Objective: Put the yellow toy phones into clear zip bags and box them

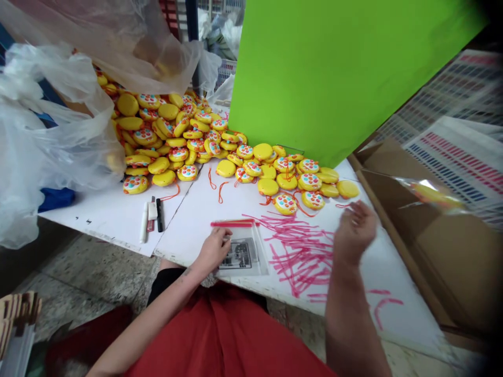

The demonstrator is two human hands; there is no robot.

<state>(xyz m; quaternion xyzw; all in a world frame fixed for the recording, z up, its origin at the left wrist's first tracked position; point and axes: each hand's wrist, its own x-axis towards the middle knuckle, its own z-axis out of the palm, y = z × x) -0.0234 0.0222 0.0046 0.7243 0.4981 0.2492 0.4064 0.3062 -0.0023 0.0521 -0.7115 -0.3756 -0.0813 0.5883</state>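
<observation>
My left hand (215, 247) rests at the left side of clear zip bags (257, 256) with pink-red top strips and a black printed panel. Its fingers are bent against the top bag. My right hand (357, 228) is raised at the right of the table with curled fingers. A thin orange cord loop (343, 205) is at its fingertips; whether they grip it is unclear. Just beyond are flat yellow toys (313, 199) with orange cords and colourful dotted faces. Many pink strips (302, 248) lie scattered between my hands.
A large heap of the same toys (157, 131) stands at back left, beside plastic sheeting (58, 120). A bright green panel (334, 68) rises behind. Markers (159, 214) lie at left. An open cardboard box (440, 262) is at right, with a blurred bagged yellow toy (436, 193) above it.
</observation>
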